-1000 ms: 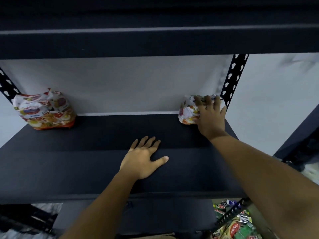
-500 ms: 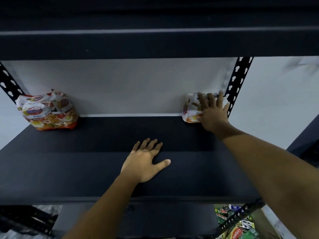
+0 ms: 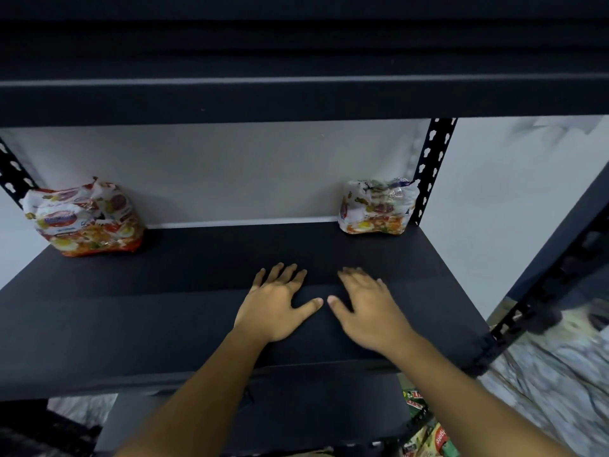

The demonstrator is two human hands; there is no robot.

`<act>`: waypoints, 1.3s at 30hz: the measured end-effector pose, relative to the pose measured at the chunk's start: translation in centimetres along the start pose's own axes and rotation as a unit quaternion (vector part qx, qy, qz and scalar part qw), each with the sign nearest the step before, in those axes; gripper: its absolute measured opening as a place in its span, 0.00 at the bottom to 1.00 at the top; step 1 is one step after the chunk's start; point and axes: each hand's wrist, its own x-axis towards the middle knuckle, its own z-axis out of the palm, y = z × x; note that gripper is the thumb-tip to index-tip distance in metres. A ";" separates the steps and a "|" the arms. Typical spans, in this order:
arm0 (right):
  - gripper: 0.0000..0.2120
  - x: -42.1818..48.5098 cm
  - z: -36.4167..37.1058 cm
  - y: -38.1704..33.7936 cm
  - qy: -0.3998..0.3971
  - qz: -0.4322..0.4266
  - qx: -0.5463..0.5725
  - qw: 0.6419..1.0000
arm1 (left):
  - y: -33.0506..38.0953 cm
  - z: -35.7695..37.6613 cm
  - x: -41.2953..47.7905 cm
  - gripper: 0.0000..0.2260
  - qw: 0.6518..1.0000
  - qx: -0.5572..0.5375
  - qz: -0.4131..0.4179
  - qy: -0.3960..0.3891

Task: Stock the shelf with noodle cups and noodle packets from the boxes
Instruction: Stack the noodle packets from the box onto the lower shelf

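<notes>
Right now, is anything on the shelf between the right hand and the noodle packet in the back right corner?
Nothing visible. Only bare shelf lies between the right hand and the noodle packet by the rear post. The left hand rests flat to its left, off that line; the other packet sits back left.

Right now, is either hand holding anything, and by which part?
Nothing is held. The left hand and right hand are open over the shelf, clear of the left packet and right packet at the back.
</notes>
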 end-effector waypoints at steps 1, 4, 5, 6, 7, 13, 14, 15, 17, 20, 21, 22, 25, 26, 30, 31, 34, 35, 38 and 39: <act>0.31 -0.6 0.5 -0.6 -0.031 0.008 -0.002 0.999 | 0.1 -0.1 -0.1 0.38 1.000 -0.002 0.001 0.001; 0.31 -1.5 1.9 -1.9 -0.083 0.012 -0.032 0.996 | 0.1 -0.2 -0.5 0.37 1.000 -0.011 0.002 0.010; 0.31 -1.6 2.3 -2.0 -0.085 0.011 -0.048 0.995 | 0.1 -0.2 -0.6 0.36 1.000 -0.017 0.002 0.011; 0.31 -1.8 2.6 -2.1 -0.084 0.009 -0.062 0.994 | 0.1 -0.3 -0.8 0.35 1.000 -0.025 0.001 0.012; 0.32 -1.9 2.8 -2.1 -0.082 0.007 -0.073 0.994 | 0.2 -0.4 -0.9 0.34 0.999 -0.033 0.000 0.013; 0.32 -2.5 2.6 -2.3 -0.073 -0.007 -0.089 0.993 | 0.0 -1.2 -3.0 0.30 0.998 -0.060 -0.013 0.015; 0.32 -2.6 2.6 -2.2 -0.071 -0.018 -0.082 0.994 | -0.2 -1.3 -3.8 0.30 0.998 -0.061 -0.017 0.010; 0.32 -2.6 2.6 -2.1 -0.065 -0.032 -0.071 0.995 | -0.5 -1.4 -4.7 0.30 0.998 -0.062 -0.021 0.006; 0.31 -2.9 2.6 -2.1 -0.054 -0.061 -0.042 0.996 | -0.9 -1.7 -6.7 0.29 0.998 -0.062 -0.027 -0.002; 0.30 -3.6 2.4 -2.4 -0.039 -0.100 -0.023 0.994 | -1.5 -2.4 -9.6 0.28 0.998 -0.061 -0.035 -0.003; 0.29 -4.1 2.3 -2.7 -0.037 -0.109 -0.018 0.993 | -1.6 -2.6 -10.7 0.28 0.997 -0.062 -0.036 -0.003; 0.29 -4.6 2.3 -3.0 -0.036 -0.116 -0.011 0.993 | -1.8 -2.8 -11.7 0.28 0.997 -0.065 -0.036 -0.001; 0.27 -7.1 2.2 -4.7 -0.030 -0.135 0.018 0.990 | -2.4 -3.4 -15.0 0.25 0.996 -0.079 -0.026 0.019; 0.27 -8.3 2.3 -5.5 -0.025 -0.141 0.025 0.989 | -2.6 -3.5 -16.3 0.25 0.995 -0.089 -0.018 0.031; 0.24 -13.6 3.3 -8.9 -0.008 -0.148 0.047 0.988 | -3.5 -3.3 -22.1 0.21 0.988 -0.124 0.024 0.083; 0.24 -15.1 4.0 -9.7 -0.018 -0.142 0.050 0.988 | -3.7 -2.9 -23.8 0.20 0.986 -0.136 0.037 0.089; 0.24 -19.1 7.5 -11.7 -0.057 -0.126 0.050 0.989 | -4.8 -0.5 -28.4 0.20 0.984 -0.162 0.045 0.061; 0.24 -20.3 8.8 -12.2 -0.072 -0.116 0.044 0.990 | -5.1 0.6 -29.7 0.21 0.985 -0.167 0.035 0.039; 0.25 -24.0 13.1 -13.6 -0.157 -0.070 -0.004 0.985 | -6.3 4.4 -33.6 0.24 0.982 -0.178 -0.009 -0.060; 0.25 -25.1 14.4 -14.0 -0.183 -0.053 -0.015 0.982 | -6.6 5.6 -34.7 0.25 0.979 -0.179 -0.022 -0.093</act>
